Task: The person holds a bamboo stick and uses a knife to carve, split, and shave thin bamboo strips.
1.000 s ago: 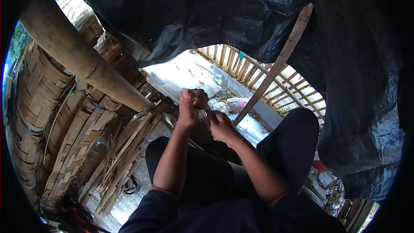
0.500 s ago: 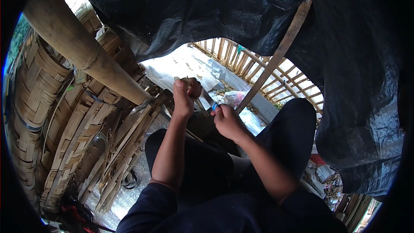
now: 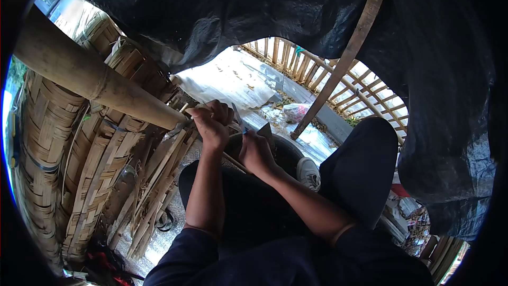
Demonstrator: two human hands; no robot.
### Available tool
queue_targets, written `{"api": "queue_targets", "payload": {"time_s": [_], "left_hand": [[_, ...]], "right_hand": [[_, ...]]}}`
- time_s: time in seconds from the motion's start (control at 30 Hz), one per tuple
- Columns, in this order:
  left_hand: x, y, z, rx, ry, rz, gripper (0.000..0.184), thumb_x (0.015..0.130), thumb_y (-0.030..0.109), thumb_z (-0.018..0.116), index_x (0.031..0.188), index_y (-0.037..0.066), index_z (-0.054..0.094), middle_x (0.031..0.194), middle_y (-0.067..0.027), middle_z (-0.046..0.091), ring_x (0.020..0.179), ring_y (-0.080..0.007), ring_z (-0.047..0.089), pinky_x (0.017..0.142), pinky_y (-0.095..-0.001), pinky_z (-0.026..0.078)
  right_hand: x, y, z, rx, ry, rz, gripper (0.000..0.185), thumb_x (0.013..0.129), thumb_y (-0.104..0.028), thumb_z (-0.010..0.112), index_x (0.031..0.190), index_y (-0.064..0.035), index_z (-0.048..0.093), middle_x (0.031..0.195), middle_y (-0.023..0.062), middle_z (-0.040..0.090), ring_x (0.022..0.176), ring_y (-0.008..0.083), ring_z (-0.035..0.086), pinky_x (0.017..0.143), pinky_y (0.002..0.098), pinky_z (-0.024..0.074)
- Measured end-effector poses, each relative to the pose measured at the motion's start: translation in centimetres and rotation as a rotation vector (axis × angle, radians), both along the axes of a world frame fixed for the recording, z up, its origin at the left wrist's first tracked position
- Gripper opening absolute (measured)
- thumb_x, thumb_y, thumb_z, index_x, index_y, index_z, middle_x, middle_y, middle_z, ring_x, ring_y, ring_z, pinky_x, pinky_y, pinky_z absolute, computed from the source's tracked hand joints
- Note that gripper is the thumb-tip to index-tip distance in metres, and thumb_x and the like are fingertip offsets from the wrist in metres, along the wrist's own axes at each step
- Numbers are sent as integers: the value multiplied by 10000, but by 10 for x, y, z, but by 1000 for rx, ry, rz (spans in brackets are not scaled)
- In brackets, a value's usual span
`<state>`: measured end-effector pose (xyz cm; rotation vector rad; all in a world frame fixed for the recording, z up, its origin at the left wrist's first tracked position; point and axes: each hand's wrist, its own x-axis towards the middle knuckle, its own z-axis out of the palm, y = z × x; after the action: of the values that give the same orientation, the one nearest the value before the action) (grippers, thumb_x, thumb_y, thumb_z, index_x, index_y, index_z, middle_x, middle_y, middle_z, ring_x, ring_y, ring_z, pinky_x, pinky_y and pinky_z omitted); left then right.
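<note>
My right hand [image 3: 256, 151] is closed around the blue handle of a knife [image 3: 237, 114], whose blade points up and away from me. My left hand [image 3: 211, 122] is closed just left of the blade; the fingers mostly hide what it grips. A thin pale strip [image 3: 235, 162] shows between my forearms, and I cannot tell whether it runs into my left hand. Below my hands is a dark round container [image 3: 290, 153], partly hidden by my right arm and legs.
A thick bamboo pole [image 3: 100, 82] slants in from the left, above woven bamboo baskets [image 3: 50, 127]. Split bamboo strips [image 3: 153, 201] lean beside my left arm. Black plastic sheeting [image 3: 444, 74] hangs ahead and right, with a wooden stick [image 3: 344, 63] against it. A bamboo lattice [image 3: 317, 71] stands beyond.
My right hand has moved left and slightly down with the knife, closer to my left hand. The left hand has shifted a little left and down. My right knee moved slightly right; a shoe now shows.
</note>
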<state>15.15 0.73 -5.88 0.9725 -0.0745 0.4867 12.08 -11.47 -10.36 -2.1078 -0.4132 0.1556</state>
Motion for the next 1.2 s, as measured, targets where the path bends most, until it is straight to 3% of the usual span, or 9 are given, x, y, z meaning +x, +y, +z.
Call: {"api": "queue_targets", "payload": {"time_s": [0.27, 0.4, 0.57, 0.63, 0.67, 0.77, 0.9, 1.03, 1.2], "left_hand": [[0, 3, 1, -17, 72, -39, 731, 736, 828, 321, 506, 144, 204, 466, 55, 166, 426, -88, 127, 436, -274, 113], [2, 0, 0, 22, 54, -106, 740, 710, 846, 329, 509, 146, 200, 462, 54, 163, 428, -86, 122, 435, -277, 110], [3, 9, -7, -53, 73, -60, 750, 696, 869, 283, 511, 148, 196, 460, 56, 153, 428, -86, 113, 430, -281, 105], [4, 7, -2, -65, 64, -89, 750, 698, 870, 277, 510, 147, 201, 459, 56, 155, 427, -85, 116, 429, -281, 106], [4, 6, -1, -81, 59, -113, 750, 700, 870, 270, 510, 147, 206, 457, 57, 156, 425, -85, 119, 428, -281, 107], [2, 13, -4, -51, 66, -53, 750, 706, 867, 267, 507, 146, 211, 453, 53, 160, 419, -85, 127, 426, -280, 111], [3, 15, -7, -109, 88, -52, 750, 709, 866, 263, 504, 146, 207, 447, 51, 166, 415, -88, 131, 422, -279, 112], [3, 14, -7, -79, 50, -125, 746, 713, 866, 249, 507, 150, 215, 450, 53, 160, 416, -89, 130, 419, -279, 119], [0, 18, -2, -75, 98, -53, 739, 718, 864, 246, 515, 154, 213, 457, 57, 154, 423, -89, 120, 419, -279, 119]], "right_hand": [[5, 1, -21, -43, 134, -87, 75, 839, -12, 497, 829, 44, 449, 660, 277, 555, 717, 457, 589, 583, 486, 466], [-2, 1, 22, 114, 5, -40, 132, 887, -73, 460, 837, 50, 456, 658, 279, 564, 694, 456, 590, 571, 508, 475], [8, -4, -46, -2, 99, -97, 132, 891, -76, 460, 836, 43, 452, 637, 271, 559, 651, 450, 590, 538, 499, 472], [7, -2, -14, -51, 175, -27, 148, 902, -84, 409, 905, 61, 439, 689, 290, 594, 712, 449, 611, 629, 519, 501], [-1, 3, -9, 102, 108, -52, 145, 906, -90, 448, 841, 39, 434, 613, 271, 561, 615, 455, 588, 490, 503, 455], [2, 1, -8, 87, 132, -11, 149, 908, -81, 434, 819, 38, 432, 608, 283, 557, 622, 433, 605, 491, 497, 456], [6, -11, -88, -89, 79, -60, 143, 908, -70, 419, 839, 54, 438, 628, 281, 563, 631, 427, 607, 494, 498, 457], [-1, 5, -5, 112, 120, -64, 136, 895, -76, 456, 854, 52, 442, 640, 279, 570, 639, 444, 595, 520, 495, 475], [6, -13, -86, 35, 30, -71, 148, 892, -85, 464, 846, 53, 437, 610, 266, 557, 620, 457, 580, 498, 494, 461]]}}
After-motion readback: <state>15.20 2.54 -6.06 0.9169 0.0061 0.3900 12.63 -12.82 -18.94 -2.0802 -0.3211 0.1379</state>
